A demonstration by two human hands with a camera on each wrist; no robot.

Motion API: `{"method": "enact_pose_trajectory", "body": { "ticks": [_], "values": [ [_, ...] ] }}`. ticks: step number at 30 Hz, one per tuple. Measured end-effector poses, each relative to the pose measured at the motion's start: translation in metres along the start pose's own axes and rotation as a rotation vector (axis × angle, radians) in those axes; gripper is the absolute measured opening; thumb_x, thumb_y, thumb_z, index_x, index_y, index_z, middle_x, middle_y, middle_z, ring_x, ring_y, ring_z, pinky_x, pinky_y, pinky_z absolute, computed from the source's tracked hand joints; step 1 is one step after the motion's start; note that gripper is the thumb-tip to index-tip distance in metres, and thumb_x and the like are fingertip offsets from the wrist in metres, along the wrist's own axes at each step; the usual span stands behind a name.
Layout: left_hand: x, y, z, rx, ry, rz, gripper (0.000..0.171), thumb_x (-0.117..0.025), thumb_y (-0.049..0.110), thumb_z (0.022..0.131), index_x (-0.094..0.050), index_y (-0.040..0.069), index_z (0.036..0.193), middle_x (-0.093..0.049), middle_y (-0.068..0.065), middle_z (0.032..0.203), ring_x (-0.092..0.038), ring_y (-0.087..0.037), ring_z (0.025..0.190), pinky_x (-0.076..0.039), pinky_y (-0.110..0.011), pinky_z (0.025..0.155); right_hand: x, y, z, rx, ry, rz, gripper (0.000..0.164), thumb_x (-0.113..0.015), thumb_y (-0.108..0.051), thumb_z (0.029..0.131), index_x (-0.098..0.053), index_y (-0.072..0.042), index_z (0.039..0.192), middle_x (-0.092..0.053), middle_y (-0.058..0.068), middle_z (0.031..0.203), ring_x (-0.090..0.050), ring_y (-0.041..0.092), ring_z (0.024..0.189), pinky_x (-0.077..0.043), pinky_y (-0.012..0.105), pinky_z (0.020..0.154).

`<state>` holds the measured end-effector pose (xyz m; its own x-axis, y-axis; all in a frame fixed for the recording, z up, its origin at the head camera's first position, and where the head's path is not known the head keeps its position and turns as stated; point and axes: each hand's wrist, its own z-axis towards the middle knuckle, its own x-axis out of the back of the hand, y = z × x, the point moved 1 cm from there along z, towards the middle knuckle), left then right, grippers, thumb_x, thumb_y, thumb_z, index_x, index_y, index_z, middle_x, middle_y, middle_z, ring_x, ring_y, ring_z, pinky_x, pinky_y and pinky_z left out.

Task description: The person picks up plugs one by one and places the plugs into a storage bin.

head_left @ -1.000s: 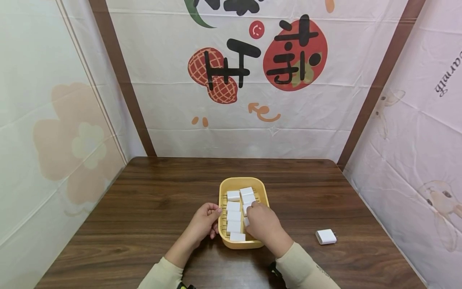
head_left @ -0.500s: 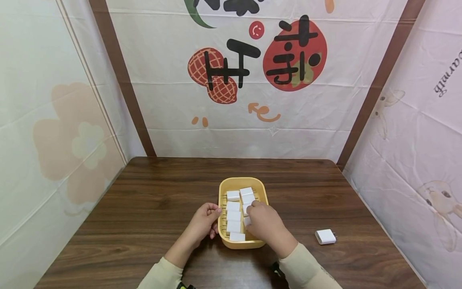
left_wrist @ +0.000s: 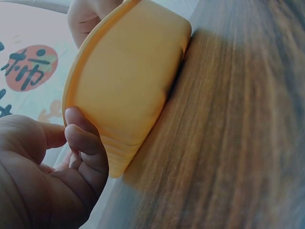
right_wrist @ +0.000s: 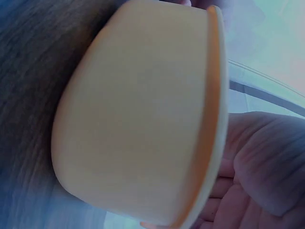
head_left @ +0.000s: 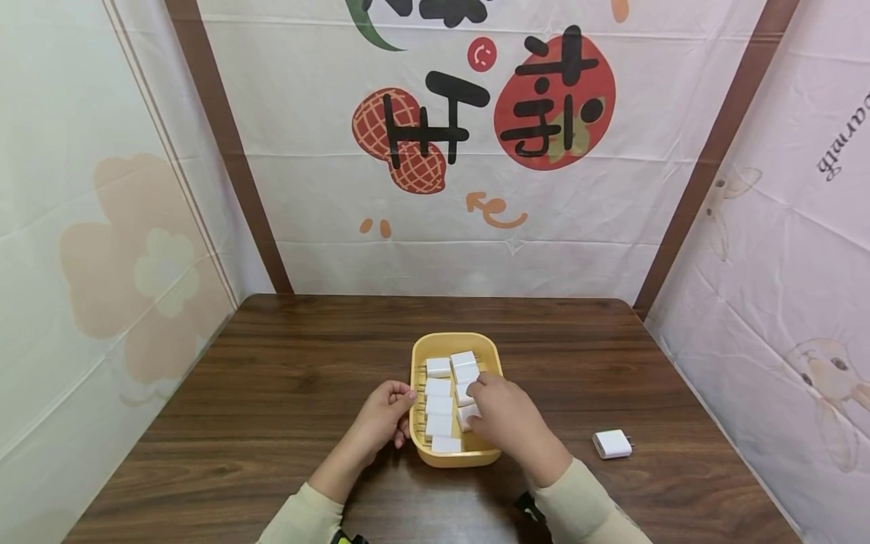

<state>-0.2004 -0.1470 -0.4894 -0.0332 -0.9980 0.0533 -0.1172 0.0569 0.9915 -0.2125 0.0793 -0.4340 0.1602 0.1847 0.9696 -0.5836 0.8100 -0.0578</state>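
A yellow plastic basket stands on the table with white plug-in chargers in two rows. My left hand pinches the basket's left rim between thumb and fingers, as the left wrist view also shows. Over the right rim, my right hand reaches inside, its fingertips at a white charger in the right row. Whether they grip it is hidden. From the right wrist, the basket's outer wall covers the fingertips, and only the palm and some curled fingers show beyond the rim.
A lone white charger lies on the dark wooden table to the right of the basket, prongs pointing right. Printed cloth walls enclose the table at the back and both sides.
My right hand has shifted slightly to the right, uncovering more of the charger by its fingertips. The left hand stays on the rim, and the lone charger stays put.
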Motion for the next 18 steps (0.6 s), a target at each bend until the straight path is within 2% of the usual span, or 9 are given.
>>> {"method": "enact_pose_trajectory", "body": {
  "ticks": [8,18],
  "values": [
    [0.000,0.000,0.001,-0.005,-0.001,-0.002,0.024,-0.057,0.020,0.106,-0.051,0.000,0.118,-0.058,-0.011,0.075,-0.048,-0.015,0.046,-0.041,-0.025,0.038,0.008,0.003,-0.007,0.019,0.067,0.037,0.034,-0.087,-0.022,0.080,-0.073,-0.007,0.107,-0.067,0.004,0.105,-0.066,0.022,0.089,-0.058,0.038,0.076],
    [0.000,0.002,-0.001,0.000,0.001,0.011,0.026,-0.057,0.021,0.106,-0.051,0.000,0.120,-0.058,-0.011,0.075,-0.049,-0.015,0.048,-0.042,-0.025,0.039,0.018,0.011,-0.021,-0.010,0.147,0.078,0.039,-0.090,-0.021,0.077,-0.073,-0.006,0.108,-0.067,0.004,0.105,-0.066,0.022,0.092,-0.058,0.040,0.079]
  ]
}}
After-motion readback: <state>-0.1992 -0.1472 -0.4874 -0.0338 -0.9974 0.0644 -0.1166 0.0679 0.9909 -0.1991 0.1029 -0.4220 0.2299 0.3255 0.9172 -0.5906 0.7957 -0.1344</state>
